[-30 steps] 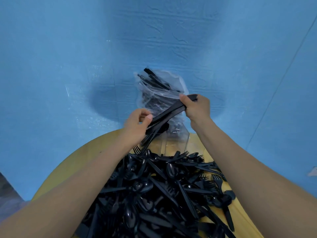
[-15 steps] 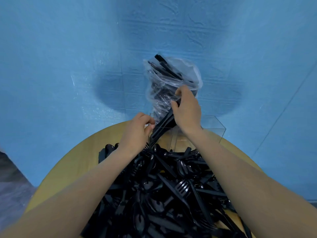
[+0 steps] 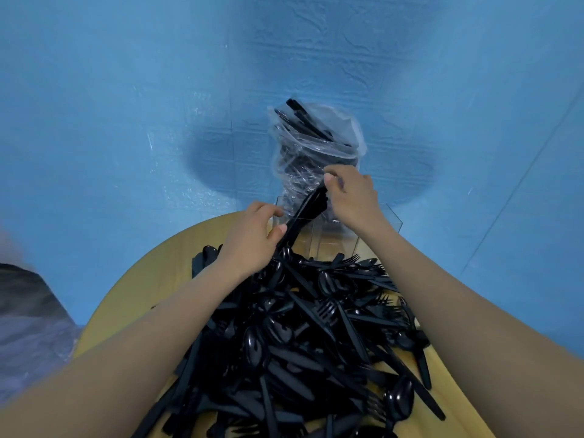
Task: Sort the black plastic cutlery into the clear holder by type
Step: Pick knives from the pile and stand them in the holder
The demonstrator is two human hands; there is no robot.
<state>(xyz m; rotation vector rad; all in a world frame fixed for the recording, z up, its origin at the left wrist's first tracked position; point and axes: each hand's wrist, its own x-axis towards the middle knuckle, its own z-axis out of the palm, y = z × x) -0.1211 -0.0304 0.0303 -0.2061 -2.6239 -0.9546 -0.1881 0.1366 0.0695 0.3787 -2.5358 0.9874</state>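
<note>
- Your left hand (image 3: 252,235) pinches the low end of a bundle of knives (image 3: 305,211), thumb against it; your right hand (image 3: 350,197) curls over the top end, though you cannot tell how firmly it grips
- The bundle slants up toward 1 o'clock, over the near wall of the clear holder (image 3: 392,221) at the 12 o'clock edge of the table (image 3: 132,289)
- These pieces look light, thin and slick, likely to fan apart; squeeze across the stacked handles, not the blades
- They are glossy black, long and flat, nested together
- The loose pile (image 3: 300,336) of forks, spoons and knives fills the table from centre to 6 o'clock, tangled, so single pieces may drag neighbours
- A crinkled clear bag (image 3: 316,147) of more black cutlery stands behind the holder at 12 o'clock
</note>
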